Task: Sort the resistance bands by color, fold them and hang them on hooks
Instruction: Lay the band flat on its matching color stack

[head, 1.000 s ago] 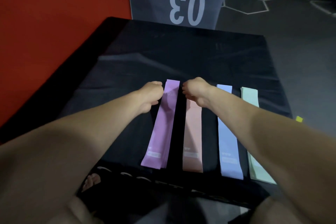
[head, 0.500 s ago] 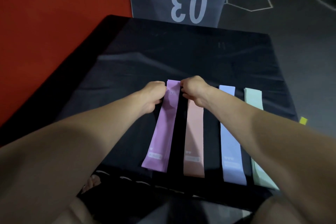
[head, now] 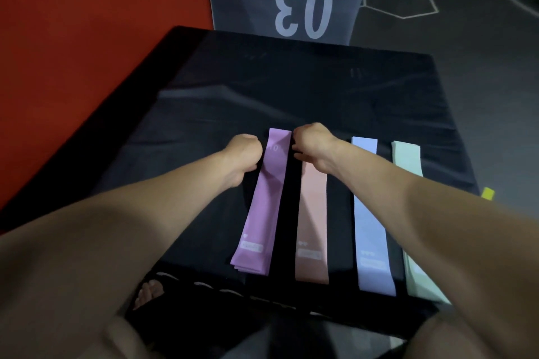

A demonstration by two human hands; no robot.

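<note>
Several flat resistance bands lie side by side on a black padded box (head: 291,90): a purple band (head: 264,201), a pink band (head: 313,221), a light blue band (head: 370,213) and a pale green band (head: 408,166). My left hand (head: 243,159) pinches the purple band's far end at its left edge. My right hand (head: 313,146) pinches the same end at its right edge, and covers the pink band's far end. My right forearm hides part of the green band.
A grey box marked "03" (head: 291,0) stands behind the black box. An orange-red mat (head: 87,38) lies to the left, dark floor with hexagon lines (head: 408,0) to the right. A small yellow piece (head: 487,193) sits past the box's right edge. My foot (head: 148,294) shows below.
My right hand has shifted left from the pink band's end to the purple band's right edge. My left hand stays at the purple band's left edge.
</note>
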